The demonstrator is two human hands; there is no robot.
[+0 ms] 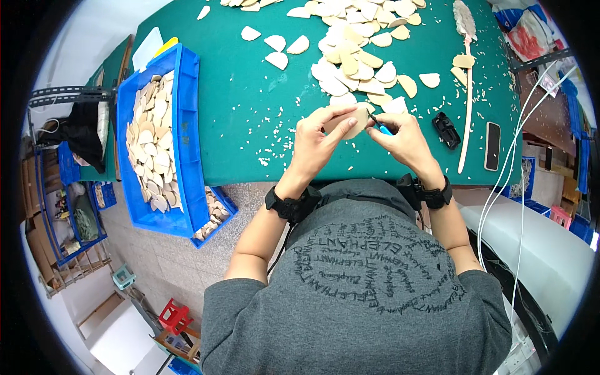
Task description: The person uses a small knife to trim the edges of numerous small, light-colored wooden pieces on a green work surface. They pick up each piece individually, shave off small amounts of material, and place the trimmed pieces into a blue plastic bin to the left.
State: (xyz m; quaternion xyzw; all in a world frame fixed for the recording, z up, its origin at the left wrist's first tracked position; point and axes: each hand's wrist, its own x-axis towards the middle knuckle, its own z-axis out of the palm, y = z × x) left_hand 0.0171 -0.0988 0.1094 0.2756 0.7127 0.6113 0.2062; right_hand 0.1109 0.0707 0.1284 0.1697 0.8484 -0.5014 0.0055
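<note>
Now | left hand (pixel 315 145) grip clamped on wooden piece (pixel 356 122) | right hand (pixel 403 139) grip clamped on blue tool (pixel 381 127) | near table edge (pixel 250 181)

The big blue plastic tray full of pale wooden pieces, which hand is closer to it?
Left. The left hand is just to the right of the big blue plastic tray over the green table; the right hand is farther right, beyond the left hand.
</note>
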